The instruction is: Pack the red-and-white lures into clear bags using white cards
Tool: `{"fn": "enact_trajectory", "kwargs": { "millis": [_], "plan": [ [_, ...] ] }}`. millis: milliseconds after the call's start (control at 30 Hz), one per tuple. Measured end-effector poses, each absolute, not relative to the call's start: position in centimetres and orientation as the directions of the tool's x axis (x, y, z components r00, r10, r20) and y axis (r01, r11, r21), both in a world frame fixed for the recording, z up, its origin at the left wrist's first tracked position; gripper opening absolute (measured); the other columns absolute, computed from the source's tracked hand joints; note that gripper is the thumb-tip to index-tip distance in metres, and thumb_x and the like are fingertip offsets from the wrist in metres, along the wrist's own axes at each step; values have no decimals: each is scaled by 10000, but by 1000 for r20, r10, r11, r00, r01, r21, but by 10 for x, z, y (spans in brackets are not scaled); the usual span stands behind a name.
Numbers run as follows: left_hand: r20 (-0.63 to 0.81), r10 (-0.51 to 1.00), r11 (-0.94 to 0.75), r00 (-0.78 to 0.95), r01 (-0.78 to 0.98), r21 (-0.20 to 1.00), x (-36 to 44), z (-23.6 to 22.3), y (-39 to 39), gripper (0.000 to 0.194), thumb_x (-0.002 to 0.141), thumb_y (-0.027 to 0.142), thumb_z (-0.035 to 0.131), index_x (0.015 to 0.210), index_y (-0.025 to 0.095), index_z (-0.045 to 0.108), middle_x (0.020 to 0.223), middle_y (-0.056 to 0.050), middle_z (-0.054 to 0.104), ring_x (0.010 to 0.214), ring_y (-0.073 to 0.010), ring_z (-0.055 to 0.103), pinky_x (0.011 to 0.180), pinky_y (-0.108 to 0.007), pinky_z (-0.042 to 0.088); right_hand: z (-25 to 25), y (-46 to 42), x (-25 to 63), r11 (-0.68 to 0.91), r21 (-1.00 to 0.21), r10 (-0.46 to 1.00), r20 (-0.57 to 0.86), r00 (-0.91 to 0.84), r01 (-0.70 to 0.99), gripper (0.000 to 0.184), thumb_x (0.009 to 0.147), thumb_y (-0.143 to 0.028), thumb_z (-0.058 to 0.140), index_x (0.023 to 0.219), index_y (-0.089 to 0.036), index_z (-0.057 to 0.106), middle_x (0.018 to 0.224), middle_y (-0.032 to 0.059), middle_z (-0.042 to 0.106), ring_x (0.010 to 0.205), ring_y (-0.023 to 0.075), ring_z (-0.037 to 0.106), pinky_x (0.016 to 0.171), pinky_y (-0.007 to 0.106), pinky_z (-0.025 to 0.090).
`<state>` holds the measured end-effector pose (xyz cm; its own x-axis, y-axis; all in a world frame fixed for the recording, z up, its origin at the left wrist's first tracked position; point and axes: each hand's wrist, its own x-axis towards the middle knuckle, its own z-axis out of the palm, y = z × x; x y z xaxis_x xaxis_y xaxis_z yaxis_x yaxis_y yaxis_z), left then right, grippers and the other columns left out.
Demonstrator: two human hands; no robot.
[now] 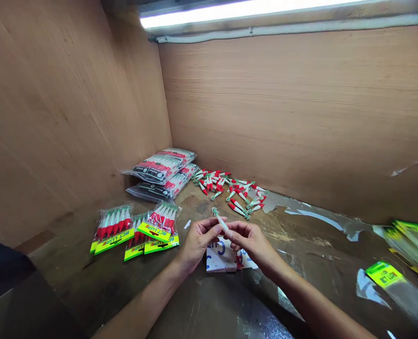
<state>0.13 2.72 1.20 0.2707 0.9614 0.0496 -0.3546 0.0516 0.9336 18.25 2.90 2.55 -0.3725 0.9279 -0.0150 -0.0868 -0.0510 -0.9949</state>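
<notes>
1. The left hand (196, 239) is pinching a slim pale lure (222, 222) between thumb and fingers, gripping its left side just below the hooked end.
2. The right hand (248, 237) is closing its fingertips around the lower end of the same lure; this end is being partly covered, so its colour cannot be told.
3. The lure is sitting between the two hands, above the tabletop (202, 306). Its long axis is slanting from the hooked end, at far left, down to the covered end, at near right. The hooked end is lying nearer the left hand, the covered end nearer the right.
4. A white printed piece (220, 258) is resting on the tabletop beneath the hands, being partly hidden by them.
5. Loose red-and-white lures (209, 182) are lying scattered beyond the hands, near the back wall (293, 117).
6. Green-headed filled packs (115, 226) are lying left of the left hand; large clear bags (159, 165) are standing stacked behind them.
7. A green-headed pouch (385, 274) is lying well to the right of the right hand.
</notes>
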Motion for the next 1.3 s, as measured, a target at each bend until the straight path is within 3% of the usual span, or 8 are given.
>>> {"fn": "enact_trajectory", "kwargs": {
  "millis": [267, 567, 800, 1033, 1300],
  "plan": [
    [72, 958, 90, 279, -529, 844, 4, 13, 24, 307, 865, 284, 723, 1146, 162, 717, 1002, -93, 738, 913, -177, 663, 868, -308, 503, 20, 24, 178, -36, -991, 964, -1, -266, -128, 362, 698, -422, 840, 889, -140, 717, 806, 47, 721, 680, 147, 610, 649, 260, 450],
    [44, 936, 196, 348, -625, 755, 0, 11, 27, 199, 866, 257, 726, 1045, 172, 754, 898, -63, 734, 791, -130, 650, 780, -259, 507, 17, 21, 177, -116, -976, 933, -44, -358, -183, 334, 705, -387, 844, 874, -133, 708, 691, 14, 666, 587, 106, 538, 581, 236, 400],
    [60, 950, 143, 308, -597, 789, -2, 11, 25, 166, 850, 245, 741, 975, 138, 762, 875, -61, 713, 734, -113, 618, 715, -232, 482, 15, 19, 177, -230, -934, 872, -74, -484, -272, 296, 748, -376, 818, 894, -144, 708, 723, 3, 628, 572, 80, 491, 579, 225, 383],
    [123, 966, -24, 227, -394, 919, -9, 23, 27, 437, 836, 291, 761, 1252, 198, 664, 1225, -104, 663, 973, -155, 614, 786, -215, 459, 23, 24, 179, -353, -833, 859, -108, -500, -426, 305, 803, -408, 776, 901, -124, 724, 767, 26, 646, 603, 69, 539, 616, 202, 421],
    [94, 960, 9, 265, -363, 932, -4, 22, 25, 377, 870, 328, 711, 1213, 175, 686, 1032, -92, 732, 866, -165, 658, 826, -283, 494, 15, 21, 176, -307, -871, 871, -94, -482, -383, 285, 799, -384, 783, 931, -137, 730, 805, 37, 679, 629, 76, 560, 633, 212, 426]
  ]
}}
